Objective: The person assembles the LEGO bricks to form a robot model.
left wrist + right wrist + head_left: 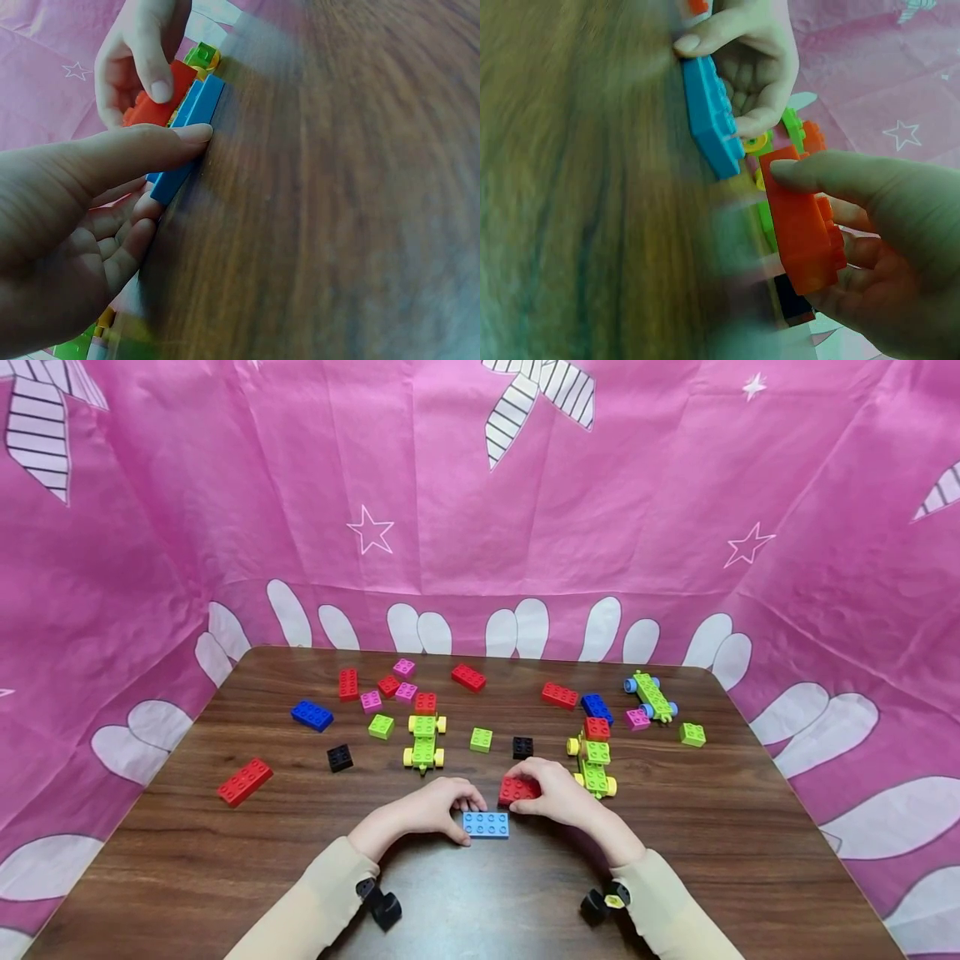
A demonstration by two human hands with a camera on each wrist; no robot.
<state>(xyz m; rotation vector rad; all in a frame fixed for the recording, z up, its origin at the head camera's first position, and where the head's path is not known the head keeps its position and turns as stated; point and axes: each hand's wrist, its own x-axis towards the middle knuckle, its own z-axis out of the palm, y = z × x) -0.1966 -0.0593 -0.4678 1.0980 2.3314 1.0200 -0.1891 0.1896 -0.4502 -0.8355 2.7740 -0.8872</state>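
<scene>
My left hand [433, 807] pinches the left end of a light blue building brick [486, 825], thumb on the near side and fingers on the far side. In the left wrist view that thumb lies along the side of the blue brick [196, 112]. My right hand [561, 792] grips a red building brick [517, 789] just beyond and to the right of the blue one. The right wrist view shows the red brick [801, 225] between thumb and fingers, studs facing away from the thumb. The two bricks are close but apart.
Beyond the hands stand a green wheeled base with yellow wheels [424, 750], another behind the right hand [595, 768], and one with blue wheels [651, 697]. Loose bricks lie around: a black brick [522, 747], a green brick [481, 740], a red brick [245, 782] and several others.
</scene>
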